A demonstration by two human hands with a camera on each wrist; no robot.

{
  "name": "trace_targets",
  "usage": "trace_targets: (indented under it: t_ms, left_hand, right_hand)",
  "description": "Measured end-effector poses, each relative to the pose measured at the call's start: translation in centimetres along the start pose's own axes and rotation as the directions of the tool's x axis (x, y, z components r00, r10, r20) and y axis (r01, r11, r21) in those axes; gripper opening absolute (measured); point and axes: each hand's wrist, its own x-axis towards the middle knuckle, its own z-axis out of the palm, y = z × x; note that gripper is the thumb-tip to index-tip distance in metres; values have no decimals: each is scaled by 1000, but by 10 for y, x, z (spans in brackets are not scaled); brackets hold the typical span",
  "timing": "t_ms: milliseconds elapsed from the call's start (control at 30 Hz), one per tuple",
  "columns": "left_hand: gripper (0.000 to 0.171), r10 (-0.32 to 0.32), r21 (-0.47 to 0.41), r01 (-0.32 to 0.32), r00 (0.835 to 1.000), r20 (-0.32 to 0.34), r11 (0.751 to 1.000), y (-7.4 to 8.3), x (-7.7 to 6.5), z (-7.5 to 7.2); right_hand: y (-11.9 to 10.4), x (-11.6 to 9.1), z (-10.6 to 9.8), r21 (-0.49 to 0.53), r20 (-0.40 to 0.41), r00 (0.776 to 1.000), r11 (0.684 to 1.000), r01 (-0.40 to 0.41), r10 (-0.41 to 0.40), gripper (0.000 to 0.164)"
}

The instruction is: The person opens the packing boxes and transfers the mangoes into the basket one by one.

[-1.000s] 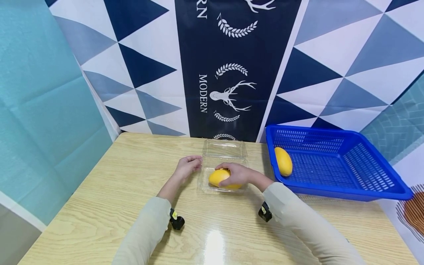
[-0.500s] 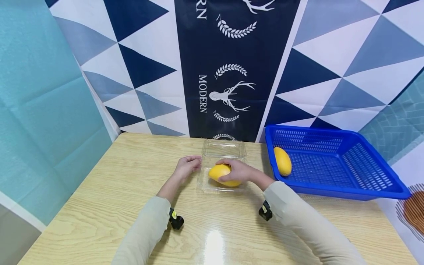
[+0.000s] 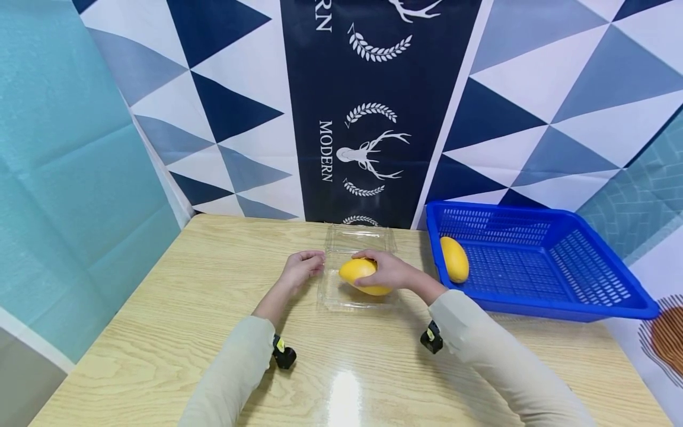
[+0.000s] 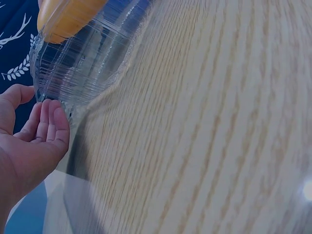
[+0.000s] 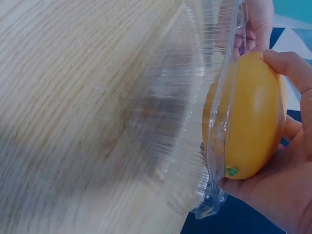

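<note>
In the head view, my right hand grips a yellow mango over the clear plastic clamshell container, whose lid lies open toward the wall. The mango shows a green stem spot in the right wrist view, with my thumb and fingers round it. It is partly inside the container's near rim there. My left hand holds the container's left edge. In the left wrist view, the thumb and fingertips of that left hand meet the rim of the container.
A blue perforated plastic basket stands at the right of the wooden table, with a second mango against its left wall. A patterned cloth wall closes off the back. A teal cloth hangs at the left.
My right hand has lifted the mango slightly and shifted it a little back and to the right over the container. My left hand has stayed at the container's edge.
</note>
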Motion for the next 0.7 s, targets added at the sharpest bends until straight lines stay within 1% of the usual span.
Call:
trace_targets:
  t_ms: [433,700]
  left_hand:
    - [33,-4,7,4,1000,-9,1000,0,0,0]
    - [31,3,19,-2,1000,-16,1000,0,-1,0]
  right_hand:
    - [-2,-6,-9,25,-36,999,1000,13,-12,66]
    - [-4,-9,-17,19,-55,998,1000,-8,9,68]
